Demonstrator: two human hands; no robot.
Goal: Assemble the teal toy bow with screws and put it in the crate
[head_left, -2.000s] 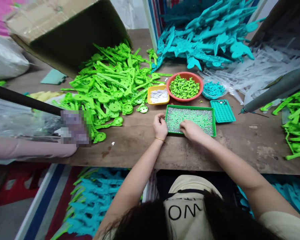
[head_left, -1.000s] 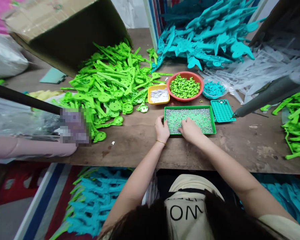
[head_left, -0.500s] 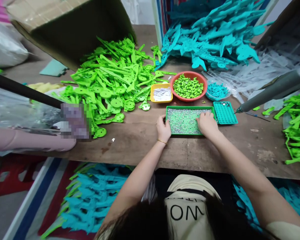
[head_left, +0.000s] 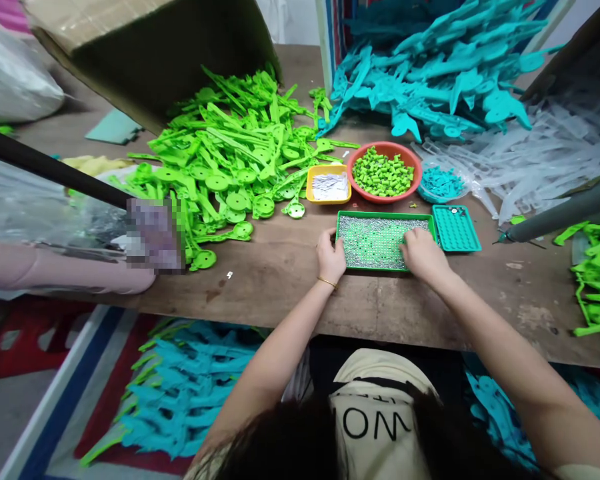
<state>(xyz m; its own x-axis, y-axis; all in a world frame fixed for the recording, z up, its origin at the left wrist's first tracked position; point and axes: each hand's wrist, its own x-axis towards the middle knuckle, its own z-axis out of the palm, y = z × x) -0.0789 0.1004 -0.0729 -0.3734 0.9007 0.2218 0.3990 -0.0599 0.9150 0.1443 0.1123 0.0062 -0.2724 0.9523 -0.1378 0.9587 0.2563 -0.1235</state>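
Note:
A green rectangular tray (head_left: 387, 269) lies on the wooden table, its perforated bottom strewn with many small silvery metal pieces (head_left: 375, 227). My left hand (head_left: 331, 255) grips the tray's left end, with the thumb at the near side of the rim. Over the tray's right part is my right hand (head_left: 423, 253), its fingers bent and drawn together down among the metal pieces. Whatever may be between those fingertips is too small to see. A teal dimpled tray (head_left: 457, 230) lies just right of the green one, with a little round piece at its top.
Behind the trays stand a yellow dish (head_left: 329, 200) of thin pins, a red bowl (head_left: 384, 199) of green parts and a clear bowl (head_left: 441, 187) of teal parts. Piles of green (head_left: 250, 147) and teal plastic pieces (head_left: 430, 87) lie farther back. A grey pole (head_left: 565, 210) juts in from the right.
The view has shifted slightly, so the table's things appear a little farther right. My right hand has moved slightly within the tray; my left hand keeps its hold.

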